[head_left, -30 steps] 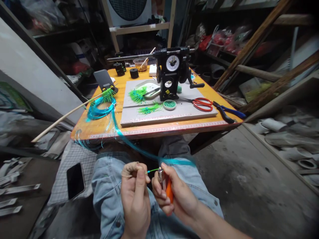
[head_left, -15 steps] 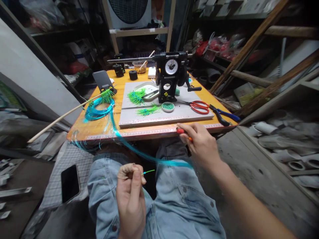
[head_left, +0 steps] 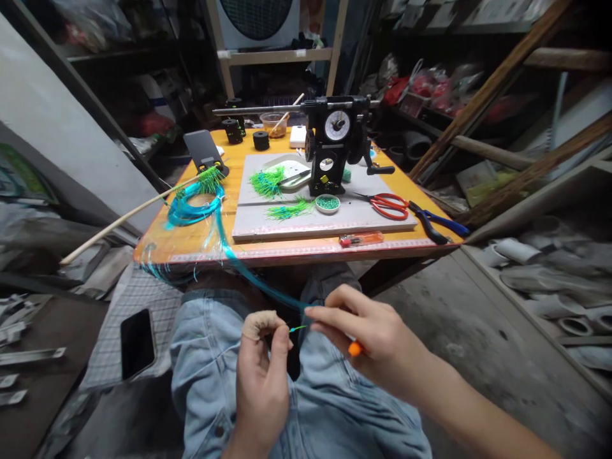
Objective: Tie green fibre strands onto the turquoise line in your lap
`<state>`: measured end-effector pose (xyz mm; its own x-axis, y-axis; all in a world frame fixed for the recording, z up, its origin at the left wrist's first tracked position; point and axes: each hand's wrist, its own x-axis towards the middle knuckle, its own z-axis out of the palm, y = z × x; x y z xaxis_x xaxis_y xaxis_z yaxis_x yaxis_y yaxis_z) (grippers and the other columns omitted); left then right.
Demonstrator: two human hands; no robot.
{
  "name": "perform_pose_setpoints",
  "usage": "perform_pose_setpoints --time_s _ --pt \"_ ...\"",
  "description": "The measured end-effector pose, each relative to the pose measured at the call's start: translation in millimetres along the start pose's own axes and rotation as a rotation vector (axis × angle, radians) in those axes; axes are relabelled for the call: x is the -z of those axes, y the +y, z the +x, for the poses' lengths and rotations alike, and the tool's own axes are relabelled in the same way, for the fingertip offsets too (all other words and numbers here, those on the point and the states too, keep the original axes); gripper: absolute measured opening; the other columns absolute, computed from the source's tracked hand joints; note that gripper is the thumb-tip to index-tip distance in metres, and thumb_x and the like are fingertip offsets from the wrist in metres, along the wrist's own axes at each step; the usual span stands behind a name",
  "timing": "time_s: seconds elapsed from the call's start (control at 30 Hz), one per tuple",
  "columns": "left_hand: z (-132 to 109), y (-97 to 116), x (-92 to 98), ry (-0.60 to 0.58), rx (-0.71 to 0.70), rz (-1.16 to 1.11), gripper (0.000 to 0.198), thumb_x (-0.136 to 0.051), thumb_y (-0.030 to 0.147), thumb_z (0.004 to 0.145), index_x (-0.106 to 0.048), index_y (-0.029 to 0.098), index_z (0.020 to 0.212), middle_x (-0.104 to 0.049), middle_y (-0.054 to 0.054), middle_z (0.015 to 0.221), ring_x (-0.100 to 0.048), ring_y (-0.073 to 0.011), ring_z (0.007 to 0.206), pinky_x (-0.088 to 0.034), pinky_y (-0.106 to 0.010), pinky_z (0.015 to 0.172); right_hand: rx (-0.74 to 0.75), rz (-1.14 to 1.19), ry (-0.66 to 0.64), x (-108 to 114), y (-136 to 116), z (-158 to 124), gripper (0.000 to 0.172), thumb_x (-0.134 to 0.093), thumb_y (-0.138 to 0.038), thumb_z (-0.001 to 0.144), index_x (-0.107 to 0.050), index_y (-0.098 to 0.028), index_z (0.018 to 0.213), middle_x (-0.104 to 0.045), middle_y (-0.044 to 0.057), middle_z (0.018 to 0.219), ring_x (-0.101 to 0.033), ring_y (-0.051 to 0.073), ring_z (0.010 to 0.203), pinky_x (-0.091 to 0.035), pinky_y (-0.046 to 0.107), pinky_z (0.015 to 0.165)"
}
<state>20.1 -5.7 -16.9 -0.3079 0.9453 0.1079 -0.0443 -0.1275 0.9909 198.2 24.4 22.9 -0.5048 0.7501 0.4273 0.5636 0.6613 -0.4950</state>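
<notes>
My left hand (head_left: 265,373), a finger of it wrapped in tan tape, pinches a short green strand (head_left: 298,328) with a small blue bit near the fingertips. Close to the strand's free end, my right hand (head_left: 370,341) has its thumb and index finger together. A slim thing with an orange end (head_left: 354,349) is tucked in that hand under the curled fingers; its kind is hidden. Behind the fingertips runs a bundle of blue line (head_left: 258,282), coming from a coil (head_left: 191,207) on the table. A red lighter (head_left: 362,239) lies at the table's front edge.
A grey board (head_left: 268,233) on the table (head_left: 162,233) carries a black crank winder (head_left: 329,143), green-blue strand bunches (head_left: 268,182), a dish of beads (head_left: 327,203) and red-handled scissors (head_left: 389,205). Pliers (head_left: 437,223) lie to the right, a phone (head_left: 138,344) to the left. A stick (head_left: 119,223) juts past the left edge.
My right hand has let go of the lighter at the table edge and moved down and left to the green strand. My left hand has shifted slightly right.
</notes>
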Motion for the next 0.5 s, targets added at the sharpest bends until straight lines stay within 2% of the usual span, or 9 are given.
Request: perform_pose_setpoints --time_s 0.1,0.2,0.3,0.37,0.4,0.43,0.5 --pt "-4.1 -1.0 -0.7 -0.032 -0.046 0.016 0.01 -0.068 0.033 0.089 -0.067 0.022 0.09 -0.061 -0.001 0.081 -0.055 -0.0136 0.067 -0.047 -0.022 0.064 0.015 -0.047 -0.082 -10.0 -12.8 0.9 0.023 -0.047 -0.018 0.1 -0.066 -0.017 0.113 -0.06 0.008 0.088 -0.059 0.017 0.071 -0.048 0.026 0.06" --pt "-5.2 -1.7 0.4 -0.081 -0.055 0.039 0.008 -0.066 0.031 0.091 -0.067 0.023 0.09 -0.061 -0.001 0.082 -0.055 -0.0156 0.071 -0.047 -0.024 0.067 0.013 -0.055 -0.134 -14.2 -13.6 2.1 0.028 -0.043 -0.01 0.098 -0.069 -0.016 0.105 -0.06 0.008 0.086 -0.057 0.017 0.07 -0.047 0.026 0.059" --pt "-0.9 0.6 2.4 -0.066 -0.084 0.035 0.005 -0.066 0.028 0.091 -0.067 0.023 0.091 -0.061 -0.003 0.09 -0.057 -0.0182 0.085 -0.045 -0.026 0.077 -0.077 0.095 -0.017 -15.1 -8.2 0.7 0.023 -0.051 -0.012 0.095 -0.073 -0.018 0.099 -0.062 0.009 0.088 -0.059 0.016 0.071 -0.049 0.027 0.062" --pt "2.8 2.9 3.9 0.009 -0.135 -0.007 0.005 -0.067 0.028 0.09 -0.066 0.023 0.089 -0.059 -0.004 0.097 -0.054 -0.0186 0.095 -0.043 -0.025 0.082 -0.245 0.325 0.141 -16.4 -4.0 -0.6 0.013 -0.062 -0.018 0.09 -0.075 -0.019 0.089 -0.065 0.008 0.087 -0.061 0.016 0.072 -0.05 0.026 0.062" --pt "4.1 3.9 4.5 0.043 -0.151 -0.045 0.005 -0.066 0.028 0.091 -0.066 0.023 0.089 -0.058 -0.003 0.099 -0.053 -0.0182 0.096 -0.043 -0.024 0.082 -0.369 0.486 0.224 -17.8 -2.4 -1.0 0.009 -0.068 -0.023 0.087 -0.075 -0.02 0.083 -0.065 0.007 0.082 -0.059 0.014 0.066 -0.048 0.024 0.057" --pt "4.7 4.7 4.9 0.059 -0.15 -0.087 0.005 -0.066 0.028 0.091 -0.066 0.023 0.089 -0.057 -0.003 0.098 -0.053 -0.0175 0.094 -0.043 -0.023 0.08 -0.51 0.671 0.292 -19.6 -1.6 -1.2 0.01 -0.073 -0.028 0.084 -0.075 -0.019 0.079 -0.064 0.005 0.077 -0.054 0.011 0.058 -0.044 0.022 0.05" --pt "3.9 5.8 4.7 0.024 -0.104 -0.156 0.003 -0.066 0.026 0.091 -0.066 0.023 0.09 -0.057 -0.002 0.09 -0.053 -0.0163 0.087 -0.044 -0.022 0.076 -0.774 1.067 0.389 -24.8 -2.9 -0.6 0.018 -0.08 -0.036 0.077 -0.074 -0.018 0.076 -0.061 0.001 0.069 -0.035 0.004 0.045 -0.027 0.016 0.036"
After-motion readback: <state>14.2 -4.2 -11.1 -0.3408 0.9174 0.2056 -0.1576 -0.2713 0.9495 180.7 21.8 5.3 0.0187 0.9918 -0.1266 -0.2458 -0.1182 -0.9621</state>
